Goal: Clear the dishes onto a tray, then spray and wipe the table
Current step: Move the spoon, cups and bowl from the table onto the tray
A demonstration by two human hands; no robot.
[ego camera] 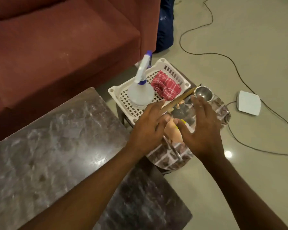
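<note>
A patterned oval tray (222, 112) lies on a low stand to the right of the marble table (56, 146). On its far end stands a small steel bowl (203, 93), with a brown wooden piece (181, 98) beside it. A thin metal utensil (174, 151) lies on its near part. My left hand (150, 130) and my right hand (203, 130) hover over the tray with fingers straight and spread, and I see nothing gripped in either. The left fingertips are close to the wooden piece. The hands hide the tray's middle.
A white slotted basket (116, 93) behind the tray holds a clear spray bottle (140, 93) with a blue and white head, and a red checked cloth (166, 87). A maroon sofa (56, 47) borders the table. On the floor lie a black cable (236, 67) and a white box (248, 102).
</note>
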